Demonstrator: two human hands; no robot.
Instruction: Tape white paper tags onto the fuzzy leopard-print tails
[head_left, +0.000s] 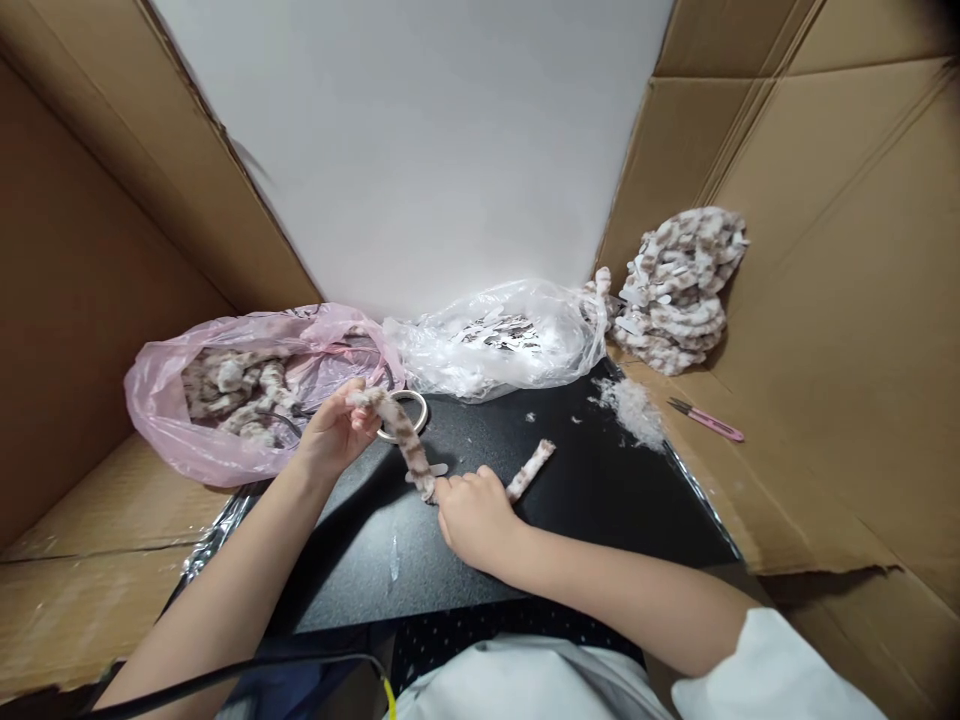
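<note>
A fuzzy white-and-brown striped plush strip (407, 440) runs slantwise between my hands over the black table. My left hand (337, 428) pinches its upper end, raised near the pink bag. Lower down, my right hand (476, 520) is closed over the strip against the tabletop, hiding that part. Another length of the striped plush (532, 470) sticks out past the far side of my right hand; whether it is the same piece is hidden. A small pale tab (437, 469) shows beside the strip. Behind my left fingers lies a white ring (421, 410), like a tape roll.
A pink plastic bag (172, 440) of plush pieces lies at left. A clear bag (427, 365) holds white-and-dark flat pieces. At right are a plush pile (679, 290), white fluff (634, 412) and pink-handled snips (709, 420). Cardboard walls (847, 300) flank the black table (615, 540).
</note>
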